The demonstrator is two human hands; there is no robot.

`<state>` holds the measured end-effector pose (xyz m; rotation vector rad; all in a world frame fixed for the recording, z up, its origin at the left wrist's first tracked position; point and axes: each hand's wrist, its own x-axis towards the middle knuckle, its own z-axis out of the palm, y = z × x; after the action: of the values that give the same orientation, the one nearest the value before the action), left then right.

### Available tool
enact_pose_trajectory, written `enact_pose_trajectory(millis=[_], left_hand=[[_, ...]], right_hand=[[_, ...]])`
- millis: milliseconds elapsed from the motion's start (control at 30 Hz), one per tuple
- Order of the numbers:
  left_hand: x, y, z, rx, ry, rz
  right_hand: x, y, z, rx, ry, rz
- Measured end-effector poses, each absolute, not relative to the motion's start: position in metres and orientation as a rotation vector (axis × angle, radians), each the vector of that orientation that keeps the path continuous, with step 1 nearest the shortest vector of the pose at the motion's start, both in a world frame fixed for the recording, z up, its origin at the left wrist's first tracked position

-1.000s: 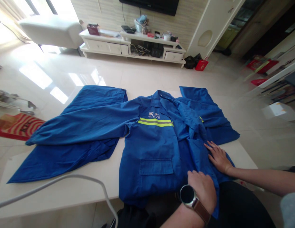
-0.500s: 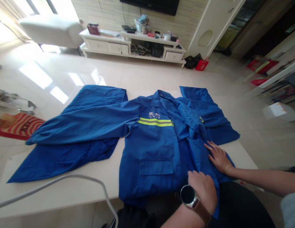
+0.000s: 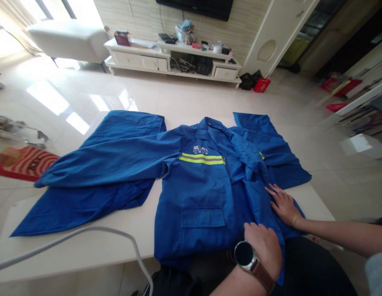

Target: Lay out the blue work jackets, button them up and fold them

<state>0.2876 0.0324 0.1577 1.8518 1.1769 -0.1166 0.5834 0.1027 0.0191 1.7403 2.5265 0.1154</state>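
At near edge of long white table [image 3: 95,250]: bare L hand [image 3: 265,246] curled on blue cloth jkt [image 3: 197,187], grip can't tell. Bare R hand [image 3: 284,206] flat, fingers spread, same jkt, lying across table. Far: low white drawer cabinet [image 3: 132,60].

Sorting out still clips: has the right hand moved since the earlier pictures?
No: against the white table, the right hand on the blue work jacket shows no clear shift any way.

Jacket [image 3: 199,193], blue, yellow-striped, on white tabletop [image 3: 70,257]; one sleeve [image 3: 117,158] lying across blue cloth [image 3: 95,203]. Left hand [image 3: 263,244], wearing watch [image 3: 244,253], curled at jacket's lower part; right hand [image 3: 285,206] flat on its opened side. Grey cable [image 3: 121,233], foreground.
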Motion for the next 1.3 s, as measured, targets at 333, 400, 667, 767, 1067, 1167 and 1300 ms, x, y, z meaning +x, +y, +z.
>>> enact_pose_trajectory(millis=[333,400,667,767,1067,1167,1300], left_hand=[[0.289,0.032,0.153,1.863,1.157,-0.08],[0.29,0.031,0.151,1.864,1.162,-0.07],[0.293,0.03,0.147,1.845,1.168,-0.055],[0.293,0.03,0.147,1.845,1.167,-0.06],[0.29,0.032,0.15,1.834,1.146,-0.077],[0.292,0.031,0.148,1.838,1.161,-0.061],[0.294,0.029,0.145,1.849,1.183,-0.023]], right_hand=[[0.582,0.103,0.021,1.745,2.489,0.123],[0.581,0.103,0.022,1.752,2.48,0.116],[0.579,0.102,0.022,1.764,2.464,0.092],[0.58,0.102,0.022,1.765,2.461,0.097],[0.578,0.103,0.024,1.77,2.441,0.102],[0.577,0.102,0.025,1.772,2.438,0.093],[0.576,0.1,0.024,1.779,2.439,0.095]])
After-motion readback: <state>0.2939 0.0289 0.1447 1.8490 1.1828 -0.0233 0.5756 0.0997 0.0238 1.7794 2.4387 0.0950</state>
